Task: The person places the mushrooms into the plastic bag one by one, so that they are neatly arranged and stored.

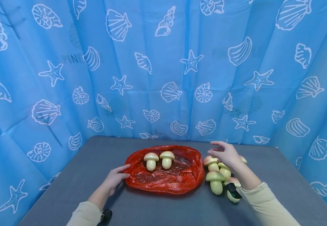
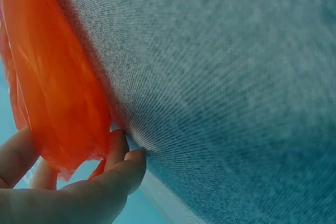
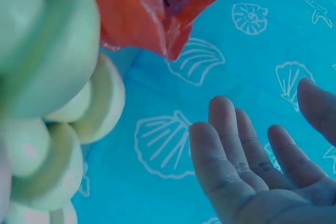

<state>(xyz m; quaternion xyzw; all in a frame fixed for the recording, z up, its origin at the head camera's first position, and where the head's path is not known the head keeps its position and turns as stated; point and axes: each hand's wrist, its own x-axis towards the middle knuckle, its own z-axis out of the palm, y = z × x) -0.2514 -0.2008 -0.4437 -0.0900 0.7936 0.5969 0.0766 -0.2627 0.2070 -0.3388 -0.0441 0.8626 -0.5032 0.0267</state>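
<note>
A red plastic bag [image 1: 169, 186] lies spread on the table with its mouth facing up. Inside it are two model mushrooms, a left one [image 1: 151, 161] and a right one [image 1: 167, 159], with pale stems and rounded caps. At the bag's left edge, my left hand [image 1: 115, 179] holds the rim; in the left wrist view its fingers [image 2: 118, 169] sit around the red film [image 2: 58, 87]. My right hand [image 1: 227, 153] is raised at the bag's right, holding nothing, fingers apart. Close by it lie several more mushrooms [image 1: 215, 182], partly hidden by the forearm.
Grey cloth covers the table [image 1: 163, 210]. A blue curtain [image 1: 163, 75] printed with white shells and starfish hangs behind and along the sides. Dark straps show at both wrists, the left one [image 1: 106, 216] near the table's front.
</note>
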